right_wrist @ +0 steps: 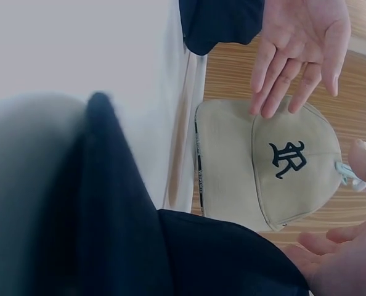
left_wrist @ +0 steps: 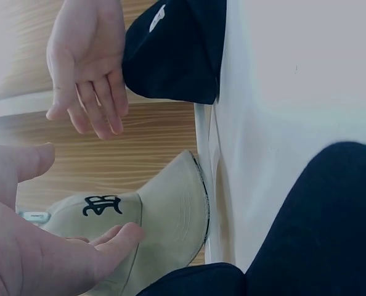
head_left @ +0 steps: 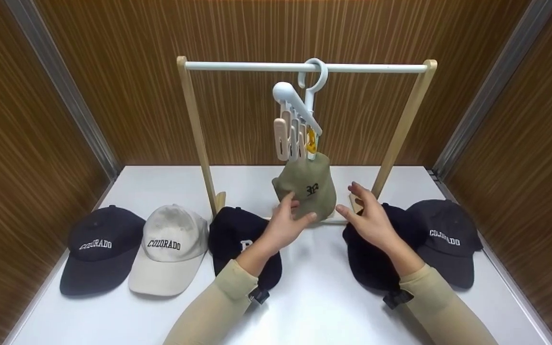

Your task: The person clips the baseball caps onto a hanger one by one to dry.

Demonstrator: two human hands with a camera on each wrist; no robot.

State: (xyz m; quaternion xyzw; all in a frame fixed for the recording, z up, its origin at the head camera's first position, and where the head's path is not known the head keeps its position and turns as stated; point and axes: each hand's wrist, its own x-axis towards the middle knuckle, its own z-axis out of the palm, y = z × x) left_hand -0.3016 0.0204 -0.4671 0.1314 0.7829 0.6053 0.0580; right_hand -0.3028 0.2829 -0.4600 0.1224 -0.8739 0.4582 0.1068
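Observation:
A khaki-green baseball cap [head_left: 321, 175] with a dark letter on its front hangs from a clip of a pale hanger [head_left: 300, 103], brim down. My left hand [head_left: 283, 227] is at the cap's left side, fingers extended; in the right wrist view, the left hand's [right_wrist: 303, 49] fingertips overlap the crown's edge, and contact is hard to judge. To the right of the cap, my right hand [head_left: 371, 223] is spread and apart from it, holding nothing. In the left wrist view, the cap's brim [left_wrist: 177, 216] shows whole.
The hanger hooks over the white bar [head_left: 247, 66] of a wooden-legged rack. Several clips [head_left: 281, 139] dangle from it. On the white table lie a navy cap [head_left: 101, 268], a beige cap [head_left: 166, 275], black caps [head_left: 230, 227] below both forearms, and another dark cap [head_left: 448, 258] at right.

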